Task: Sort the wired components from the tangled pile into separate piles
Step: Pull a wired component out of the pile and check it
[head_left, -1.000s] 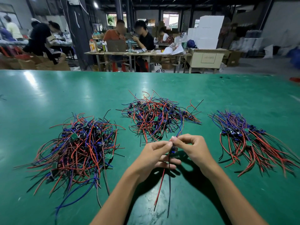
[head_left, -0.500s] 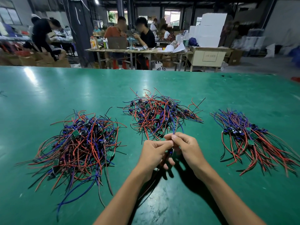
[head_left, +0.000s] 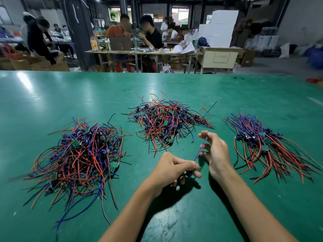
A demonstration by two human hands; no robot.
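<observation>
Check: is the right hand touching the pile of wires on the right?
Apart. The head view shows bare green table between the right hand and the right pile.

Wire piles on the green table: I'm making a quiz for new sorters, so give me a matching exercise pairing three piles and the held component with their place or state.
Things:
1. left pile
2. middle pile
3. right pile
4. held component

States:
A. wires combed roughly parallel
B. stretched between both hands
C. tangled, farthest from the person
D. tangled, biggest spread

Pairs: 1-D, 2-C, 3-A, 4-B
</observation>
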